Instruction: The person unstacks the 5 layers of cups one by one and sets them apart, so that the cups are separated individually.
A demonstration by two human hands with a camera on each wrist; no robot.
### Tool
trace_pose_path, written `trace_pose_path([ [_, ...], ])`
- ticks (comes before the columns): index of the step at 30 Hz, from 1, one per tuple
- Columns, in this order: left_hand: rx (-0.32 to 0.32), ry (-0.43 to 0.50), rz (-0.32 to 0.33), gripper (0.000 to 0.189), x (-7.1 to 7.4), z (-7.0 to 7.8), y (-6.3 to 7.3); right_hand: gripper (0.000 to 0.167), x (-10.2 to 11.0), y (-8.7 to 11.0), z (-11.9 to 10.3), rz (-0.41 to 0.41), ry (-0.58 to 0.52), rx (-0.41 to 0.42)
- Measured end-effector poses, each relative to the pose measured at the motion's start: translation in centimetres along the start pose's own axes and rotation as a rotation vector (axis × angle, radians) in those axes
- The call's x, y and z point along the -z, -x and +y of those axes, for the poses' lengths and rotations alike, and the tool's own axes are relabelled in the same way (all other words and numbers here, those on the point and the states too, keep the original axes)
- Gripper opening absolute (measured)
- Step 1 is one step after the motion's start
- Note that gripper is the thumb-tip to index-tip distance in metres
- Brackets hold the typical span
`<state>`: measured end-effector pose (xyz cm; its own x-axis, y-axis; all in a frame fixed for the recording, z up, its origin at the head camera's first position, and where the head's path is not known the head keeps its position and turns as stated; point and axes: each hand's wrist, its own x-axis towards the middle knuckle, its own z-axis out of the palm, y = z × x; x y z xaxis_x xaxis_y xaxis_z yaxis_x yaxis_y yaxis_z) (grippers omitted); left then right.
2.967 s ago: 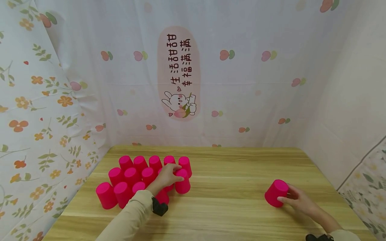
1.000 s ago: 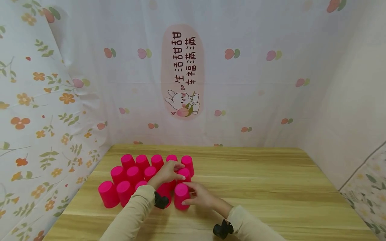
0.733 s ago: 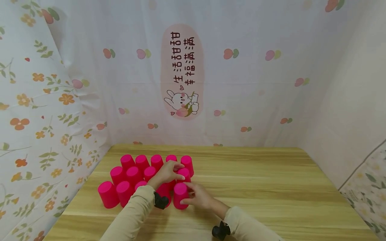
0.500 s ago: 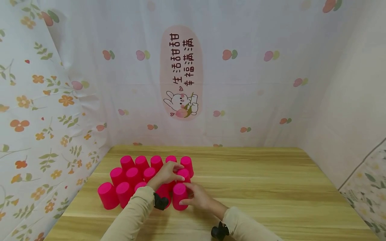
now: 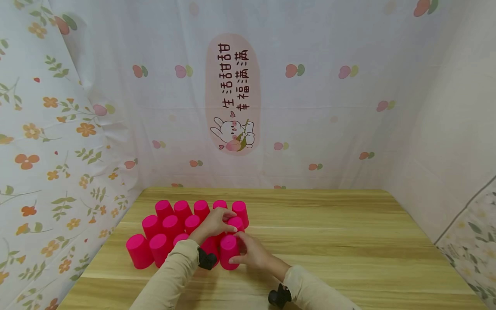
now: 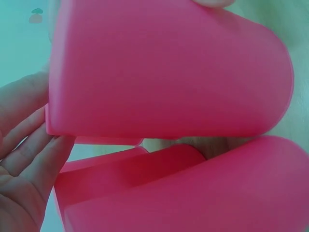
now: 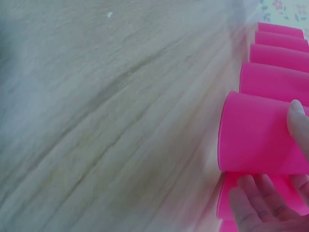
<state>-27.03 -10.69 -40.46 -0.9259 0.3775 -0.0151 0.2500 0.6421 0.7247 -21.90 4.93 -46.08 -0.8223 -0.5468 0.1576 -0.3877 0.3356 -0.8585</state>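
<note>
Upside-down bright pink cups stand in three rows at the table's left. In the head view my right hand (image 5: 255, 254) grips a pink cup (image 5: 228, 253) at the front row's right end, thumb on its near side, fingers on its far right. My left hand (image 5: 214, 224) reaches over the rows and holds the top of the middle row's rightmost cup (image 5: 235, 223) between thumb and fingers. In the right wrist view the right thumb lies on the upright wall of the gripped cup (image 7: 260, 133). A large cup (image 6: 169, 72) fills the left wrist view, partly covering the left fingers.
The other cups, such as the front left one (image 5: 139, 252) and back right one (image 5: 240, 214), stand close together. My left forearm hides part of the front row. The wooden table (image 5: 329, 228) stretches to the right, with a patterned curtain (image 5: 310, 107) behind it.
My right hand has carried its cup from the table's right side to the front row's right end, then slid it slightly left against the neighbouring cup. My left hand has stayed on its cup.
</note>
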Motion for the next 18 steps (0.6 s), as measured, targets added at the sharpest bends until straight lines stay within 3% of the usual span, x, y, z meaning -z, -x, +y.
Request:
trace_pose_path([
  [4, 0.002, -0.022, 0.008, 0.042, 0.0, 0.2, 0.0, 0.05, 0.7, 0.3, 0.0, -0.025, -0.054, -0.02],
  [10, 0.013, -0.088, -0.015, 0.045, 0.1, 0.8, 0.1, 0.05, 3.3, 2.4, 0.8, -0.029, 0.023, -0.048],
  [14, 0.006, -0.064, -0.022, 0.048, 0.4, 1.1, 0.2, 0.046, 6.3, 4.9, 2.0, 0.039, 0.13, -0.046],
  [18, -0.044, -0.041, 0.043, 0.046, 1.0, 1.7, 0.2, 0.044, 10.0, 7.0, 2.8, 0.165, 0.262, -0.036],
])
